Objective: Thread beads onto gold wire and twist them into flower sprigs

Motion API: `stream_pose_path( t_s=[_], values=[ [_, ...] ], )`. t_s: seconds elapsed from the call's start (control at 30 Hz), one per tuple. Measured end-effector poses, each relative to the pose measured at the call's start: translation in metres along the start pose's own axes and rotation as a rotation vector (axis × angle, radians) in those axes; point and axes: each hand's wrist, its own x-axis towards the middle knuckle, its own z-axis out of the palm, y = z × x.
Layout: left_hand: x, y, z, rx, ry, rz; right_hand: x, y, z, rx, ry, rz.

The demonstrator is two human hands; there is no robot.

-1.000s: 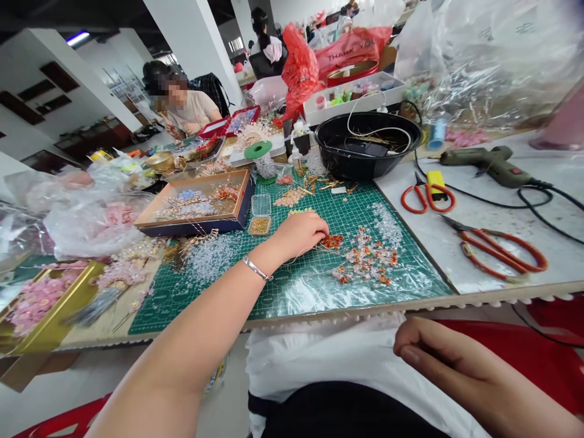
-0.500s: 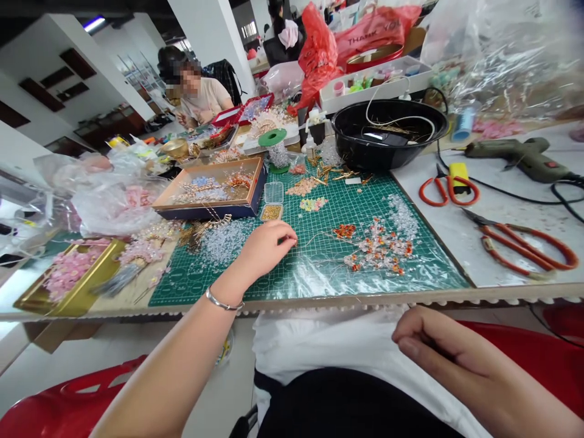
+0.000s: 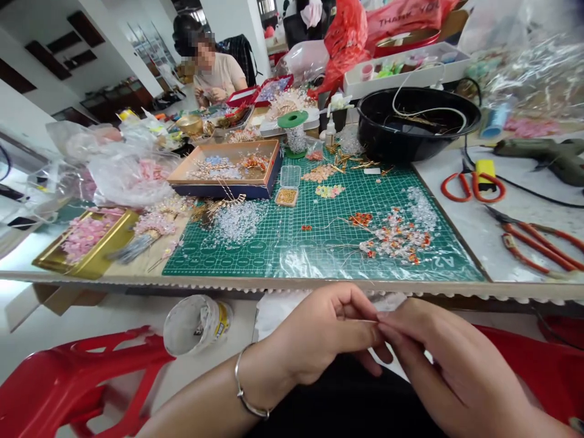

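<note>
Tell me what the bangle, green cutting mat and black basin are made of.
The bangle looks like polished silver-toned metal, given its bright highlights. The cutting mat seems matte green plastic or vinyl, with printed grid lines. The basin looks like glossy black plastic, from its smooth shine.

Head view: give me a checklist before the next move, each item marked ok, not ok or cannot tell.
1. Grip: thin wire pinched between left hand and right hand: ok.
2. Wire's far ends: hidden by the fingers: cannot tell.
3. Work surface: green cutting mat in front, beaded sprays lying on it: ok.
4. Cutting tool: orange-handled scissors lying on the bench, out of hand: not ok.
5. Floor: open plastic tub tipped on its side beside the hands: not ok.
</note>
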Motion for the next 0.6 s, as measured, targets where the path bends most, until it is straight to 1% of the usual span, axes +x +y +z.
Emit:
stream_pose_path(
  t_s=[0.1,0.17,0.23,0.33,0.4,0.6],
  values=[
    [0.002,-0.003,-0.009,-0.127,-0.048,-0.037,0.0,-0.001,0.0,0.019,0.02,0.072],
    [0.002,-0.004,-0.014,-0.196,-0.067,-0.061,-0.002,-0.004,-0.005,0.03,0.021,0.122],
    [0.002,-0.005,-0.014,-0.253,-0.059,-0.04,-0.004,-0.008,-0.012,0.014,0.043,0.131],
    [0.001,-0.005,-0.012,-0.321,-0.028,0.013,-0.004,-0.014,-0.021,-0.052,0.109,0.103],
    [0.0,-0.004,-0.01,-0.352,-0.01,0.023,-0.004,-0.017,-0.023,-0.088,0.144,0.079],
    [0.0,-0.004,-0.01,-0.385,-0.022,0.023,-0.017,-0.015,-0.017,-0.215,0.178,-0.029]
  ],
)
